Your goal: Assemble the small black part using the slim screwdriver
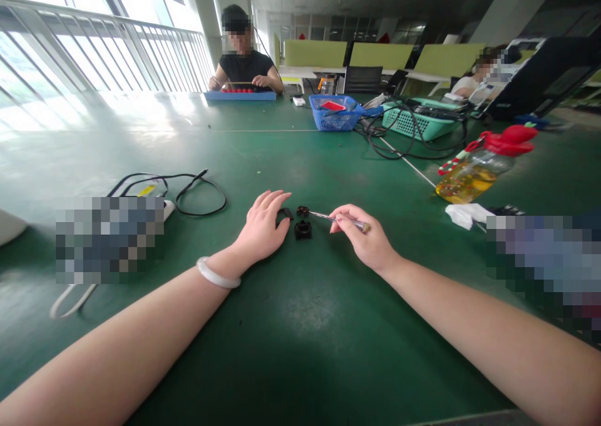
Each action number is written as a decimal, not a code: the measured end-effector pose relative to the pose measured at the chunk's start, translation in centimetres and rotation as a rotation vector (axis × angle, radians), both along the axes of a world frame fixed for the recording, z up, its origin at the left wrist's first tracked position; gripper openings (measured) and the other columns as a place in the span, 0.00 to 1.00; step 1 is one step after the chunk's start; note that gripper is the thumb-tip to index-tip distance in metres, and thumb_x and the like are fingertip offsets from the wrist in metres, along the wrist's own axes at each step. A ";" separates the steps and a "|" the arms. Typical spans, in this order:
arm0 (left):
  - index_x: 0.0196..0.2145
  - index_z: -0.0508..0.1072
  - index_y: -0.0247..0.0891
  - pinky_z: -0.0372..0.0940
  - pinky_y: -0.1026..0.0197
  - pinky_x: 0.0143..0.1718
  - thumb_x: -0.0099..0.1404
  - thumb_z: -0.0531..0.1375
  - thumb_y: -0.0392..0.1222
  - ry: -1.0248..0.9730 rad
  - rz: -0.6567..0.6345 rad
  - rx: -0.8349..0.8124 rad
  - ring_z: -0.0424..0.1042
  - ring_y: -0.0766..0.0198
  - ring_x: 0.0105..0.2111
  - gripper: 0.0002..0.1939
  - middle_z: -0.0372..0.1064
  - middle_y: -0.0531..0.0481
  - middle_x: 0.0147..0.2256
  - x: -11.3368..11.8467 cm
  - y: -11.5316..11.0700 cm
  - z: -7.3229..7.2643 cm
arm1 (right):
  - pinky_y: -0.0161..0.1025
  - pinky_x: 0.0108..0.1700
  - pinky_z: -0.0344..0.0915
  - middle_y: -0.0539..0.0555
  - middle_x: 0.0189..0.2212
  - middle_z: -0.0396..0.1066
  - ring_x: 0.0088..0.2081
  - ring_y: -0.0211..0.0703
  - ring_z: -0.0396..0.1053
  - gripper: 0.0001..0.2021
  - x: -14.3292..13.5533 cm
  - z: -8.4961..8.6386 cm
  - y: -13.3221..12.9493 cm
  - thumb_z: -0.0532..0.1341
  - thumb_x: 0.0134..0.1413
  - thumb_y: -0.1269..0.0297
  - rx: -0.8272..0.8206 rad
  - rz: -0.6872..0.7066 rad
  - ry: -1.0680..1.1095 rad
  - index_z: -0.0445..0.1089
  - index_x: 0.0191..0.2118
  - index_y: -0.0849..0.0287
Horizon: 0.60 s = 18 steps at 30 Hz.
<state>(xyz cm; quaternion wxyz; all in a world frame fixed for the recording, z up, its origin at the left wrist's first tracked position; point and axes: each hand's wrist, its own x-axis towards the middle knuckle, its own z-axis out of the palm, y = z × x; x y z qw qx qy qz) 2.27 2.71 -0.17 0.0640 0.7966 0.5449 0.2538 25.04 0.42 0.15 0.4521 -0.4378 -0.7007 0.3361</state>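
Observation:
My right hand (359, 235) is closed in a pinch around a slim metal screwdriver (345, 220). The screwdriver points left, and its tip meets or nearly meets a small dark part (303, 211). Just below that part, a squarish black piece with a round opening (303, 229) lies on the green table. My left hand (263, 226) rests palm down to the left, its fingers stretched out. Between its thumb and fingers sits a flat black piece (285, 213), partly hidden; whether the hand touches it I cannot tell. A white bangle (216, 274) circles my left wrist.
A black cable (201, 213) and a blurred-out object (110, 238) lie left. To the right are a red-lidded bottle (479, 169), white tissue (462, 215) and another blurred object (549, 263). Farther back stand blue (335, 119) and green baskets (417, 124). A person (244, 63) sits opposite.

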 end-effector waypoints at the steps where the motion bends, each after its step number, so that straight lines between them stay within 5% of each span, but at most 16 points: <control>1: 0.61 0.56 0.41 0.48 0.44 0.62 0.64 0.50 0.38 0.011 -0.071 -0.023 0.44 0.51 0.64 0.27 0.54 0.46 0.62 0.1 0.0 0.0 | 0.39 0.39 0.65 0.51 0.27 0.70 0.33 0.41 0.69 0.10 0.0 0.0 0.1 0.54 0.60 0.58 0.002 0.002 0.004 0.68 0.36 0.58; 6: 0.61 0.57 0.44 0.47 0.43 0.62 0.67 0.45 0.34 0.050 -0.250 -0.111 0.42 0.53 0.65 0.26 0.58 0.50 0.61 0.4 0.4 0.0 | 0.39 0.39 0.65 0.51 0.27 0.70 0.32 0.40 0.69 0.10 0.0 -0.3 0.5 0.55 0.60 0.58 -0.003 -0.007 0.033 0.68 0.36 0.58; 11: 0.47 0.71 0.42 0.56 0.51 0.58 0.65 0.50 0.35 -0.004 -0.192 -0.028 0.61 0.56 0.55 0.16 0.72 0.51 0.47 0.5 0.7 0.4 | 0.39 0.39 0.66 0.51 0.28 0.70 0.32 0.40 0.69 0.11 -0.1 -0.3 0.4 0.55 0.60 0.58 -0.022 0.029 0.031 0.69 0.36 0.59; 18: 0.39 0.71 0.41 0.64 0.54 0.49 0.62 0.54 0.35 -0.061 -0.129 -0.073 0.69 0.58 0.45 0.09 0.73 0.50 0.43 0.6 0.7 0.8 | 0.39 0.39 0.66 0.52 0.29 0.70 0.33 0.40 0.69 0.11 -0.2 -0.1 0.1 0.55 0.60 0.58 -0.023 0.081 0.016 0.70 0.37 0.59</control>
